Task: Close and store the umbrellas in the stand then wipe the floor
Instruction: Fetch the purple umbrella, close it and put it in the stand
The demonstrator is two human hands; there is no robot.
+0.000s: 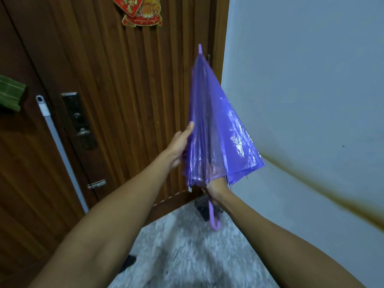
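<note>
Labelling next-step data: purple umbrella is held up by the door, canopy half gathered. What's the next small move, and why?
Probably sweep the left hand around the canopy to gather it tight. The purple umbrella is folded but its panels flare loosely at the bottom edge, the left hand's straight fingers lie flat on one side only, and the right hand grips the shaft. The dark stand sits below.
</note>
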